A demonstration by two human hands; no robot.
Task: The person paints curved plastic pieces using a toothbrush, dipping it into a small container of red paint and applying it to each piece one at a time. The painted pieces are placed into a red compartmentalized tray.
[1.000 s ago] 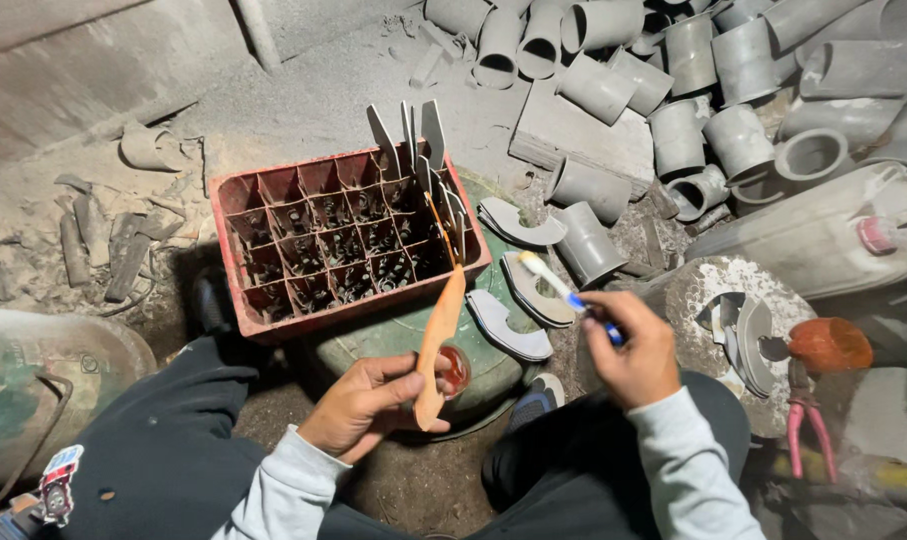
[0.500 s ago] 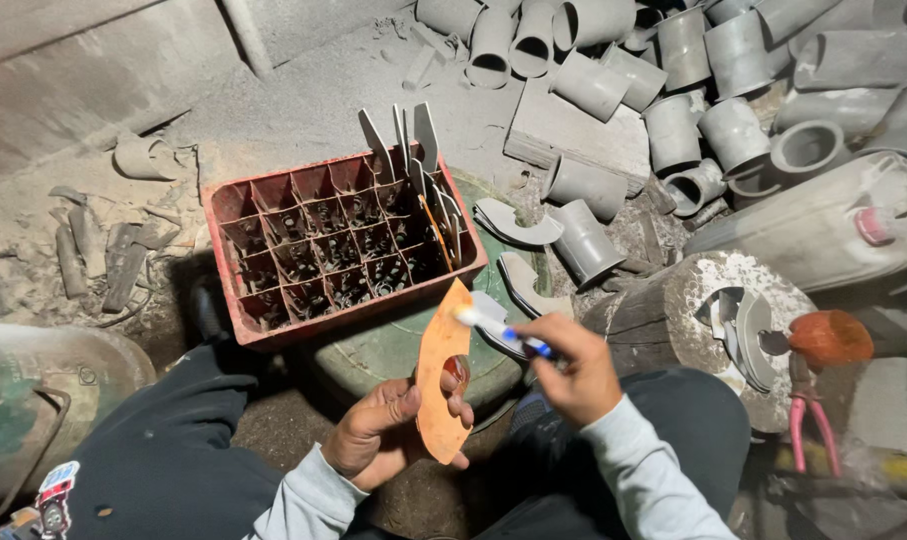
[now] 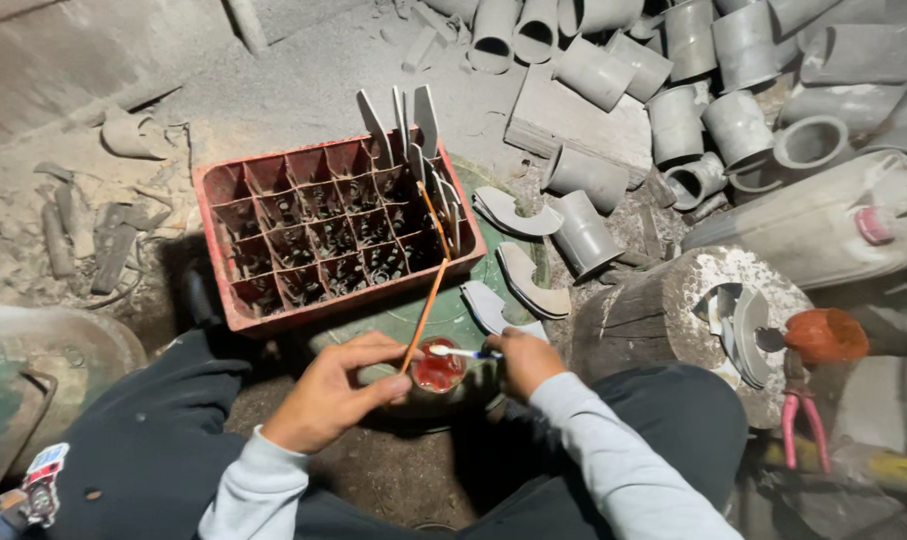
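My left hand (image 3: pixel 335 390) pinches the lower end of a thin orange shoe-sole-shaped piece (image 3: pixel 428 290), held edge-on and upright over the crate's near corner. My right hand (image 3: pixel 518 358) grips a small brush with a blue handle and white head (image 3: pixel 460 352), its tip dipped into a small round pot of red paint (image 3: pixel 438 368) that sits between both hands. Just beyond stands a red plastic crate (image 3: pixel 235 300) with divided cells, several grey flat pieces standing in its right-hand cells.
Grey curved flat pieces (image 3: pixel 518 212) lie right of the crate. Many grey pipe sections (image 3: pixel 673 110) are piled at the back right. A wooden stump (image 3: pixel 663 310) with more flat pieces, an orange lump (image 3: pixel 825 335) and pink-handled pliers (image 3: pixel 803 420) are at right.
The orange piece turned from broad face showing to edge-on and moved back up toward the crate. My right hand dropped from brushing the piece and put the brush tip into the red pot.
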